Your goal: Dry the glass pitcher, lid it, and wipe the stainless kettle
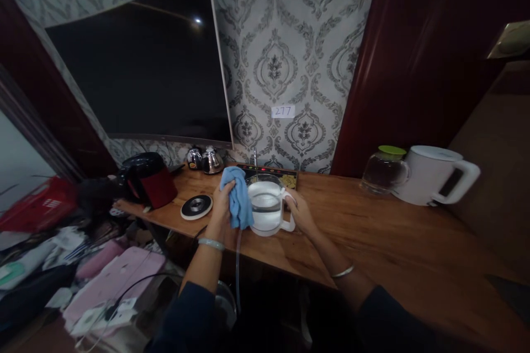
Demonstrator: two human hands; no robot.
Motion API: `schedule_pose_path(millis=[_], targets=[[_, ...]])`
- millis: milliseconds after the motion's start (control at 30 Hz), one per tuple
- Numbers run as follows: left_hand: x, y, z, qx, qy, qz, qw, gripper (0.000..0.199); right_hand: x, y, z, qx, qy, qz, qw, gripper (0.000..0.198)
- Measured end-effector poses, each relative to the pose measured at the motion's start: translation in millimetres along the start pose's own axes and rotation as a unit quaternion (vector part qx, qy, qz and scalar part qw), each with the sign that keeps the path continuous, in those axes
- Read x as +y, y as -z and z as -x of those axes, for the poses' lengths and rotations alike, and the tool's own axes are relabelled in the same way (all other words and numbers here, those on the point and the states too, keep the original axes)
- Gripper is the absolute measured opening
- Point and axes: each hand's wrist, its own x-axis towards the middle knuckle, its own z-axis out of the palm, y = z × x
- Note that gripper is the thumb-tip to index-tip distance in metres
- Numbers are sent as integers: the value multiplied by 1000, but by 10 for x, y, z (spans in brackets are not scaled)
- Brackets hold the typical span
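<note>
My right hand (298, 210) is wrapped round the white handle of a glass kettle (265, 214) near the front edge of the wooden counter. The kettle is see-through with a pale base, and looks upright. A crumpled light blue cloth (239, 201) is gripped in my left hand (223, 198). The cloth hangs down along the kettle's left side; whether it presses on the glass I cannot tell. Just behind the kettle lies a dark tea stove panel (290, 178) with small red lights and a thin metal spout (255, 161).
On the wooden counter (351, 231), a black-and-white round heating base (196, 207) and a red-and-black kettle (151, 181) stand left. Two small metal pots (211, 161) are behind. At right are a green-lidded glass jug (383, 172) and a white kettle (428, 176). A screen (157, 66) hangs above.
</note>
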Motion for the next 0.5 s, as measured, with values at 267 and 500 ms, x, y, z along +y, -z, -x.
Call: schedule_pose_path(millis=[267, 500], targets=[[-102, -176, -171, -43, -11, -70, 997, 17, -37, 9, -1, -1, 9, 9, 1000, 46], [-287, -179, 40, 65, -115, -93, 987, 15, -26, -15, 8, 8, 0, 9, 1000, 45]])
